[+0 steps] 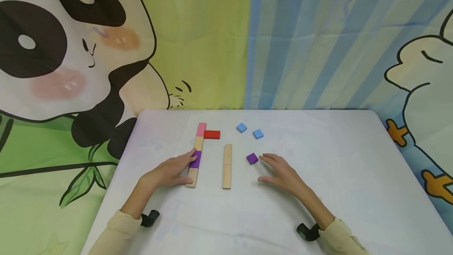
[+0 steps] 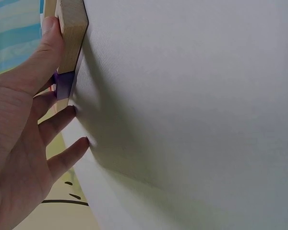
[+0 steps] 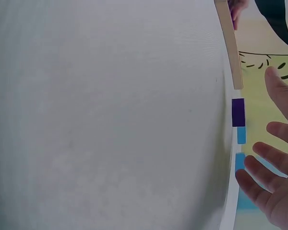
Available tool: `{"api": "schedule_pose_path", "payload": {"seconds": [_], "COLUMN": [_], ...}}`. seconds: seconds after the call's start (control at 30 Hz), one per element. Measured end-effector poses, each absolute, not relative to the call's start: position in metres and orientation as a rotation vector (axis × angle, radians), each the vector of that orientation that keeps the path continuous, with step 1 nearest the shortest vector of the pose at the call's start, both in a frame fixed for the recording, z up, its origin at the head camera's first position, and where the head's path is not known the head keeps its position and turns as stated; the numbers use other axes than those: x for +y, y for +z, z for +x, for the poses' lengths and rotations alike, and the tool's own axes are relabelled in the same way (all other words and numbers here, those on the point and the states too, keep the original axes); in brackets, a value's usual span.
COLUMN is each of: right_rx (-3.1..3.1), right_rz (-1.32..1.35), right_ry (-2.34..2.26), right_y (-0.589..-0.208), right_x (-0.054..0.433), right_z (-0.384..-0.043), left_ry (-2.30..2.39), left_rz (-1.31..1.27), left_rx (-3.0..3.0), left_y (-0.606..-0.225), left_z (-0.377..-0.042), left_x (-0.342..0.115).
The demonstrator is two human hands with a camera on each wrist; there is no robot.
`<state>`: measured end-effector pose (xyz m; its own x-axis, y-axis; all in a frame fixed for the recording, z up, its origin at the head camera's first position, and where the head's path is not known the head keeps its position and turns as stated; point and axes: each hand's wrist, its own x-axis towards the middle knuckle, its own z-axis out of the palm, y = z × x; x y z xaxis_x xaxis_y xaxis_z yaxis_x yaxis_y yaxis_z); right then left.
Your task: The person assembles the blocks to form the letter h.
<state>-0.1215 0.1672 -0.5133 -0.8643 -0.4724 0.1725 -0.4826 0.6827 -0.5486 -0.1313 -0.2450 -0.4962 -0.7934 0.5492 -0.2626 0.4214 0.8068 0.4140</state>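
My left hand (image 1: 172, 171) lies along the left side of a row of blocks. Its fingertips touch the purple block (image 1: 196, 159) and its thumb touches the plain wooden block (image 1: 192, 177) at the near end. The left wrist view shows that thumb against the wooden block (image 2: 73, 40), with the other fingers extended and spread. In the same row, a second wooden block (image 1: 199, 143) and a pink block (image 1: 201, 129) lie farther up. My right hand (image 1: 281, 173) is spread and holds nothing, its fingertips just right of a small purple block (image 1: 252, 158).
A red block (image 1: 212, 134) juts right from the row's far end. Two wooden blocks (image 1: 227, 166) lie end to end between the hands. Two small blue blocks (image 1: 242, 128) (image 1: 258, 133) sit farther back on the white table (image 1: 318, 141). Printed curtains hang behind.
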Motion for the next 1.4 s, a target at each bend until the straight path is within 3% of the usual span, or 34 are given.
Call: {"api": "schedule_pose_path", "payload": {"seconds": [1.4], "right_rx": [-2.981], "right_rz": [0.764], "right_ry": [0.812], "right_y": [-0.512], "right_x": [0.126], "right_z": [-0.153], "left_ry": [0.524], "left_rz": [0.671], "left_rx": [2.602], "left_y": [-0.493], "left_z": [-0.131], "left_x": [-0.243]}}
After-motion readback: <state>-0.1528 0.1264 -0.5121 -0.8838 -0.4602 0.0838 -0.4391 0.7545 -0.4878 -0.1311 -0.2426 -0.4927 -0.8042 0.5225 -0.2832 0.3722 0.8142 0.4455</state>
